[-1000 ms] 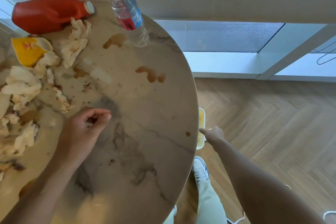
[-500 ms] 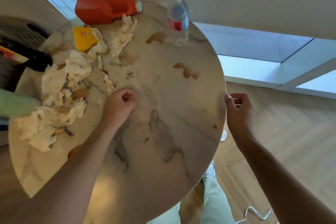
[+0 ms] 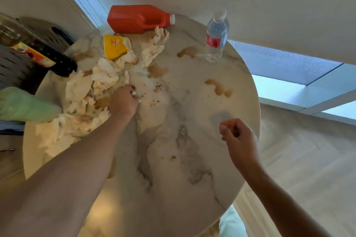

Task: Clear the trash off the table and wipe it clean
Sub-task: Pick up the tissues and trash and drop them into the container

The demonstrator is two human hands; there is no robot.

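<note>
Round marble table (image 3: 173, 188), rim visible along right and near side; wood floor beyond the right edge. Near half and right half of the top are bare apart from stains and crumbs.

Left hand (image 3: 123, 102) low on the tabletop at the right margin of the tissue heap (image 3: 86, 102), fingers curled; a scrap of white shows at the fingertips, so it seems to pinch tissue. Right hand (image 3: 238, 135) above the table near the right rim, fingers curled in loosely; cannot tell whether it holds anything.

Count:
- one heap of crumpled, stained tissues across the left side, pieces too tangled to number
- one yellow wrapper (image 3: 113, 47) at the heap's far end
- one red jug (image 3: 137, 18) lying on its side at the far edge
- one clear water bottle (image 3: 216, 36) upright, far right edge
- one dark bottle (image 3: 38, 54) lying at the left edge
- one pale green object (image 3: 25, 105), blurred, left rim
- four brown spills (image 3: 218, 87), far half
</note>
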